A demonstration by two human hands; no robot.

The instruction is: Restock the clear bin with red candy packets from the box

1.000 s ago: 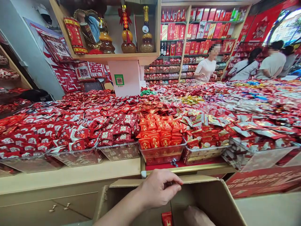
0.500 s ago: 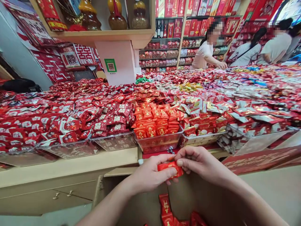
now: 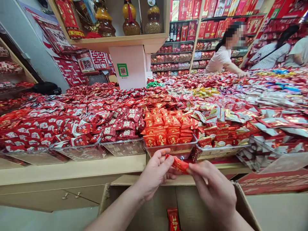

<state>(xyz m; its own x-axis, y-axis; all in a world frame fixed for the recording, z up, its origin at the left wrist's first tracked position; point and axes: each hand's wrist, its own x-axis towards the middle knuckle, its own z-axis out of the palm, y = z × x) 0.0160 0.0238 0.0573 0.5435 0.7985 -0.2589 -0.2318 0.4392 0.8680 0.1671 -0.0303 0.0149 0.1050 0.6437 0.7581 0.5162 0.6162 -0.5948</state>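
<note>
A small red candy packet point(image 3: 180, 164) with gold print is stretched between my two hands, above an open cardboard box point(image 3: 154, 205). My left hand point(image 3: 154, 171) pinches its left end between thumb and fingers. The right end sits in the closed fingers of my right hand point(image 3: 213, 186). Another red packet point(image 3: 173, 219) lies inside the box. Just beyond my hands, a clear plastic bin point(image 3: 170, 150) holds rows of upright red packets point(image 3: 160, 136) that look alike.
More clear bins point(image 3: 80, 154) of wrapped sweets line the counter point(image 3: 72, 168) on both sides. Behind them spreads a wide heap of packets point(image 3: 115, 99). A white pillar with a QR code point(image 3: 132, 67) rises at the back. Across the display, a person in white point(image 3: 220, 59) reaches over the sweets.
The packet was flatter in my hands and is now tilted and pulled lengthwise. My right hand has moved right and down. The view has shifted left, and the person across reaches farther out.
</note>
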